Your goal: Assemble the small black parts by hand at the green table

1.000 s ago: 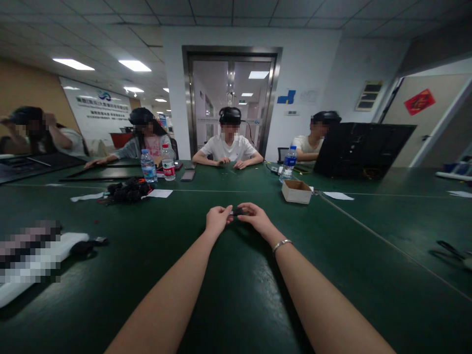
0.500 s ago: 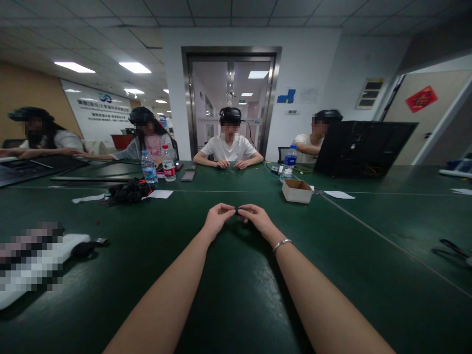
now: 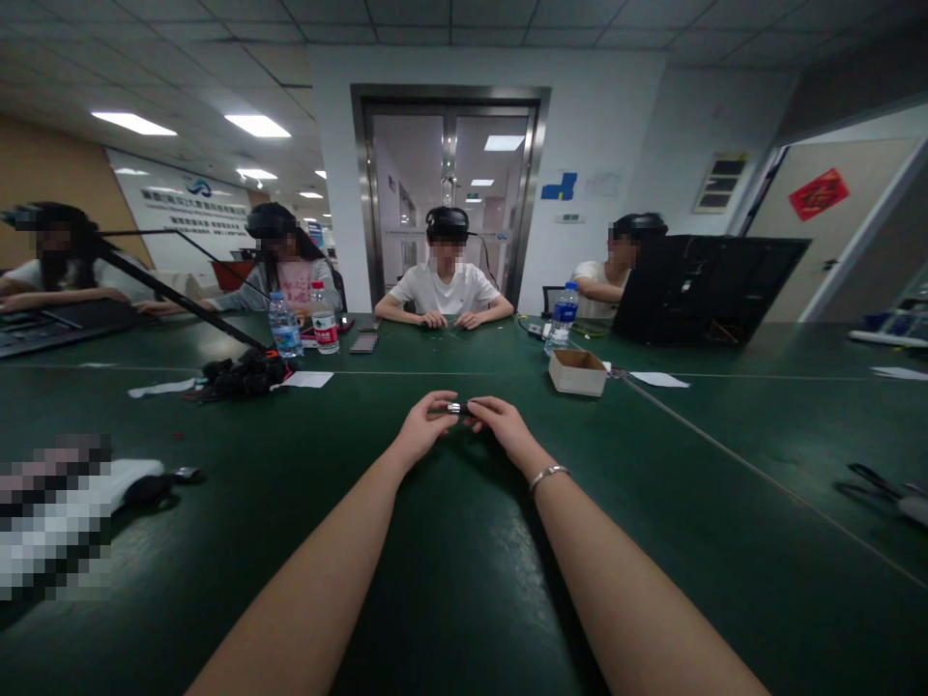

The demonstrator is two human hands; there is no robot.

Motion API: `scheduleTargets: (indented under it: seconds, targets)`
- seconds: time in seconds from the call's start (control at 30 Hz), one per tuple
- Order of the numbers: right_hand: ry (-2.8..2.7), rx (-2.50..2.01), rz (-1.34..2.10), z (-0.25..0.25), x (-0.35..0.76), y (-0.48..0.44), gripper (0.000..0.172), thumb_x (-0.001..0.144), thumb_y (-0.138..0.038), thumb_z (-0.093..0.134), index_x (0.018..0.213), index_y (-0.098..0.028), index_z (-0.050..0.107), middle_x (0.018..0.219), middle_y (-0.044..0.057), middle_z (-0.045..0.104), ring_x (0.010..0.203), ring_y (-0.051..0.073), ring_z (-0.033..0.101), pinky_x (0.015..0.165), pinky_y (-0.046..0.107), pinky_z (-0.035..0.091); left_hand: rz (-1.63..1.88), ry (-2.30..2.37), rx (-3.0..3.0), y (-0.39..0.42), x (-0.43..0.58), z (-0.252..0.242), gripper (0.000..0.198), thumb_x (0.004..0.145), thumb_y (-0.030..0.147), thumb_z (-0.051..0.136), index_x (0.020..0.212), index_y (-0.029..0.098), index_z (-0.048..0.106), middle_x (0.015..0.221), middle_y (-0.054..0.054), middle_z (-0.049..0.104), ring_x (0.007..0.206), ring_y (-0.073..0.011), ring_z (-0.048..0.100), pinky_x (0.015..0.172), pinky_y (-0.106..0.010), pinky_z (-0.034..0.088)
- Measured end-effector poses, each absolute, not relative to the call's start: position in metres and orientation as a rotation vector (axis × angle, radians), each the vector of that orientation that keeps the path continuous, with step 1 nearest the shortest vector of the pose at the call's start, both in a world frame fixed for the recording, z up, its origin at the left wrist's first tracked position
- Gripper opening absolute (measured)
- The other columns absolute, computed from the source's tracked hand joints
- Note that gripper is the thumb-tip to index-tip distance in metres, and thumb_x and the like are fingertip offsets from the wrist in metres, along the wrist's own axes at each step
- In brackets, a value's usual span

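Note:
Just above the green table (image 3: 464, 541), a small black USB flash drive (image 3: 468, 409) with a silver metal plug points leftward. My right hand (image 3: 494, 418) is closed on its black body between thumb and fingers. Around the silver end, the thumb and forefinger of my left hand (image 3: 424, 425) are parted. The plug shows in the gap between them, and nothing else is visible in that hand. A silver bracelet (image 3: 549, 477) circles my right wrist.
An open cardboard box (image 3: 578, 375) sits ahead to the right, near a water bottle (image 3: 563, 317). Black cables (image 3: 246, 375) and two bottles (image 3: 324, 321) are ahead left. A large black panel (image 3: 710, 292) stands right. Several people in headsets sit across the table.
The silver plug, hidden before, now shows between my hands. My left thumb and forefinger have spread apart. A dark pole-like shape has appeared at the left, and the view has shifted slightly.

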State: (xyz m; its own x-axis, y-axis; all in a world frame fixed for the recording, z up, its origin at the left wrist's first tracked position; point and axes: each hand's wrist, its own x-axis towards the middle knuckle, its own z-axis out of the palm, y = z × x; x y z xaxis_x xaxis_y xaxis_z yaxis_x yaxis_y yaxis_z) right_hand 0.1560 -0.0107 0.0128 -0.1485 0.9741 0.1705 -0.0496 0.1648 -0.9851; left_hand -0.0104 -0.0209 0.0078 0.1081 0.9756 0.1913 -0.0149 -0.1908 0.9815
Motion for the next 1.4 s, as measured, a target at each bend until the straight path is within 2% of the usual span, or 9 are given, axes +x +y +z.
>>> scheduleTargets:
  seconds: [0.07, 0.23, 0.4, 0.57, 0.7, 0.87, 1.07, 1.23, 1.4]
  targets:
    - [-1.363, -0.976, 1.215, 0.0134, 0.1557, -0.0113, 0.034, 0.063, -0.039, 0.073, 0.085, -0.014, 0.065, 0.07, 0.004, 0.067, 0.06, 0.012, 0.059, 0.06, 0.025, 0.045, 1.258, 1.051, 1.39, -0.0205, -0.0104, 0.0066, 0.049, 0.065, 0.034, 0.073, 0.11, 0.022, 0.058, 0.098, -0.006, 0.062, 0.077, -0.0127, 0.061, 0.062, -0.023, 0.048]
    - [-1.364, -0.998, 1.207, 0.0138, 0.1547, -0.0119, 0.036, 0.061, -0.039, 0.074, 0.085, -0.014, 0.065, 0.07, 0.003, 0.067, 0.059, 0.011, 0.058, 0.059, 0.024, 0.045, 1.192, 1.183, 1.425, -0.0178, -0.0085, 0.0019, 0.037, 0.077, 0.048, 0.057, 0.09, 0.014, 0.061, 0.071, -0.004, 0.06, 0.058, -0.0108, 0.055, 0.051, -0.021, 0.042]
    - [-1.378, -0.993, 1.21, 0.0135, 0.1559, -0.0117, 0.037, 0.063, -0.042, 0.073, 0.086, -0.014, 0.065, 0.066, 0.003, 0.066, 0.057, 0.011, 0.056, 0.059, 0.025, 0.044, 1.307, 1.125, 1.459, -0.0224, -0.0084, 0.0062, 0.054, 0.065, 0.036, 0.073, 0.114, 0.022, 0.055, 0.094, -0.005, 0.061, 0.069, -0.0112, 0.059, 0.054, -0.02, 0.044]
    - [-1.376, -1.002, 1.198, 0.013, 0.1558, -0.0115, 0.036, 0.062, -0.041, 0.073, 0.085, -0.015, 0.066, 0.068, 0.003, 0.066, 0.058, 0.011, 0.056, 0.058, 0.025, 0.044, 1.251, 1.187, 1.42, -0.0258, -0.0083, 0.0106, 0.029, 0.076, 0.042, 0.061, 0.086, 0.015, 0.062, 0.08, -0.006, 0.062, 0.064, -0.0115, 0.057, 0.05, -0.019, 0.043]
    - [-1.38, -1.003, 1.206, 0.0129, 0.156, -0.0115, 0.036, 0.062, -0.04, 0.073, 0.086, -0.014, 0.065, 0.067, 0.003, 0.066, 0.057, 0.011, 0.056, 0.058, 0.025, 0.044, 1.343, 1.148, 1.353, -0.0236, -0.0077, 0.01, 0.041, 0.065, 0.032, 0.073, 0.1, 0.018, 0.057, 0.097, -0.007, 0.061, 0.071, -0.012, 0.059, 0.054, -0.02, 0.046]
    - [-1.372, -0.998, 1.193, 0.0121, 0.1563, -0.011, 0.035, 0.062, -0.038, 0.073, 0.087, -0.015, 0.065, 0.07, 0.003, 0.066, 0.058, 0.011, 0.057, 0.06, 0.025, 0.045, 1.227, 1.204, 1.273, -0.0208, -0.0073, 0.0086, 0.031, 0.079, 0.043, 0.058, 0.084, 0.012, 0.059, 0.073, -0.005, 0.06, 0.058, -0.0098, 0.056, 0.048, -0.019, 0.043]
    - [-1.381, -0.998, 1.185, 0.011, 0.1565, -0.0092, 0.035, 0.061, -0.037, 0.074, 0.087, -0.015, 0.065, 0.072, 0.003, 0.067, 0.059, 0.011, 0.058, 0.059, 0.025, 0.045, 1.34, 1.139, 1.255, -0.0229, -0.0072, 0.0113, 0.038, 0.064, 0.034, 0.075, 0.094, 0.016, 0.06, 0.089, -0.006, 0.062, 0.072, -0.0123, 0.06, 0.057, -0.022, 0.048]
    - [-1.384, -1.003, 1.174, 0.0109, 0.1565, -0.0098, 0.035, 0.062, -0.037, 0.074, 0.088, -0.015, 0.066, 0.069, 0.003, 0.066, 0.059, 0.012, 0.058, 0.06, 0.025, 0.045, 1.206, 1.158, 1.227, -0.0201, -0.0078, 0.0088, 0.033, 0.075, 0.045, 0.063, 0.076, 0.012, 0.06, 0.067, -0.004, 0.06, 0.057, -0.0106, 0.057, 0.052, -0.022, 0.045]
    - [-1.383, -1.016, 1.146, 0.0104, 0.1572, -0.009, 0.035, 0.061, -0.036, 0.074, 0.088, -0.015, 0.066, 0.066, 0.001, 0.065, 0.056, 0.011, 0.057, 0.059, 0.025, 0.044, 1.296, 1.063, 1.29, -0.019, -0.0104, 0.0056, 0.033, 0.063, 0.026, 0.076, 0.09, 0.016, 0.062, 0.086, -0.006, 0.063, 0.075, -0.0128, 0.061, 0.063, -0.023, 0.049]
